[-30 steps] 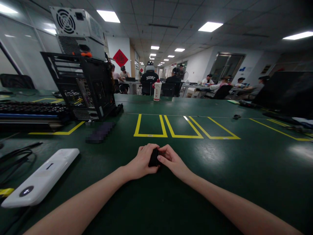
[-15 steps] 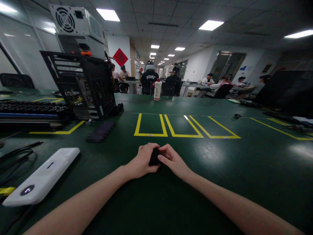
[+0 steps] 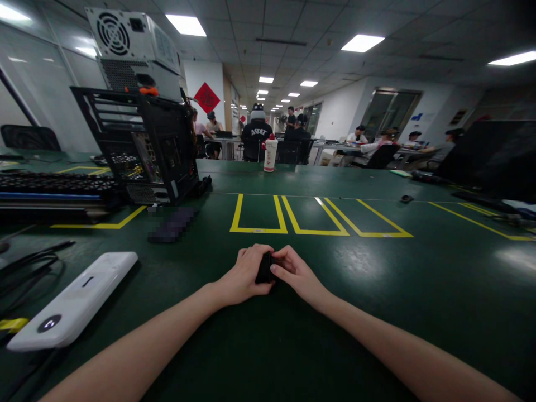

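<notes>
Plainly, a small black object (image 3: 264, 270) is held by the left-hand grip (image 3: 246, 274), which is wrapped around it from the left, thumb on the near side. From the opposite side, bent fingertips of the right-hand grip (image 3: 298, 277) are set against its right edge; whether anything is pinched there cannot be told. Its long axis is hidden by the fingers; the left hand is the nearer one. Beyond both grips, yellow tape (image 3: 322, 233) is laid on the green bench (image 3: 397, 285), bearing a small label (image 3: 258, 230) too fine to be read. Farther beyond, lettering seemingly starting with A is shown on a dark jacket (image 3: 256, 134); print on the white cup (image 3: 270, 157) cannot be read. To the grips' left, no brand can be made out on the white device (image 3: 79, 298).
</notes>
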`<move>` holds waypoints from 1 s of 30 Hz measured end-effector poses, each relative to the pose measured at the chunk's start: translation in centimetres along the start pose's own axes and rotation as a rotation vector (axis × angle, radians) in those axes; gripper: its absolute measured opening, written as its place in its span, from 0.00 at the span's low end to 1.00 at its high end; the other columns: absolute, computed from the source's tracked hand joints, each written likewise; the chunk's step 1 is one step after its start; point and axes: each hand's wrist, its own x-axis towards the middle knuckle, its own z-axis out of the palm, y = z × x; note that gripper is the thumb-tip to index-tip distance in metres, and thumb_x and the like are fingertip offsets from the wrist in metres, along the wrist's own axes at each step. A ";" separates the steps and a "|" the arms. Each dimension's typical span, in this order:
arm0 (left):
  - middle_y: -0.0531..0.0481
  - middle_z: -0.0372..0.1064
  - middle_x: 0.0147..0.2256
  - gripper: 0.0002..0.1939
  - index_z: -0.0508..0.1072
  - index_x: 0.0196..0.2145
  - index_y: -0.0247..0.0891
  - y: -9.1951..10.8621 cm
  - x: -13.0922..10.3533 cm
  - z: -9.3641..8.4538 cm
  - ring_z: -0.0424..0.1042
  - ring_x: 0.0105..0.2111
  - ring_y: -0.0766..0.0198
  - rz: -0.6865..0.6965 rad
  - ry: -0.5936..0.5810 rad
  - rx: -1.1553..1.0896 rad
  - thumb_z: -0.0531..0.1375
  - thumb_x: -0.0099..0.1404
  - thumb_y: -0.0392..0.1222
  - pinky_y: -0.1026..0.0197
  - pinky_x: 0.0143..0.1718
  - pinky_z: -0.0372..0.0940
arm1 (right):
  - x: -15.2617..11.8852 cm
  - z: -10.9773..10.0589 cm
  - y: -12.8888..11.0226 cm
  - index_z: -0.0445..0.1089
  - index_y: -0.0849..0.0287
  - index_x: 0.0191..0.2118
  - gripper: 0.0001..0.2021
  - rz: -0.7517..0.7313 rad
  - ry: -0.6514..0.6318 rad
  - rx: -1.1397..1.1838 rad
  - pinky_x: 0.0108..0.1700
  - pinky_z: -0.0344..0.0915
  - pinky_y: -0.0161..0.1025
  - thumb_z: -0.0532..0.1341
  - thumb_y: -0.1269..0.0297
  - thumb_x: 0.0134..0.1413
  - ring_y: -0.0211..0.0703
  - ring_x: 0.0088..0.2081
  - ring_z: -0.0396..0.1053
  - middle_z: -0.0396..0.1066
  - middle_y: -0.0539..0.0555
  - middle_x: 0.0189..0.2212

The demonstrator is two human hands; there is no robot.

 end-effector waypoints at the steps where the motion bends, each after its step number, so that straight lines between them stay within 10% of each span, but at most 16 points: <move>1: 0.45 0.57 0.46 0.26 0.52 0.50 0.41 0.0 0.0 0.0 0.60 0.46 0.55 -0.001 0.002 -0.002 0.59 0.56 0.38 0.50 0.49 0.54 | 0.0 0.0 0.0 0.60 0.55 0.39 0.09 0.012 0.006 -0.008 0.46 0.63 0.45 0.59 0.63 0.51 0.43 0.44 0.65 0.64 0.50 0.39; 30: 0.45 0.57 0.46 0.27 0.52 0.50 0.40 -0.1 -0.2 -0.2 0.60 0.46 0.55 0.019 0.000 0.020 0.59 0.56 0.37 0.51 0.49 0.53 | -0.2 0.1 -0.7 0.60 0.56 0.39 0.09 0.005 -0.029 -0.004 0.46 0.64 0.45 0.58 0.63 0.52 0.43 0.44 0.65 0.64 0.50 0.39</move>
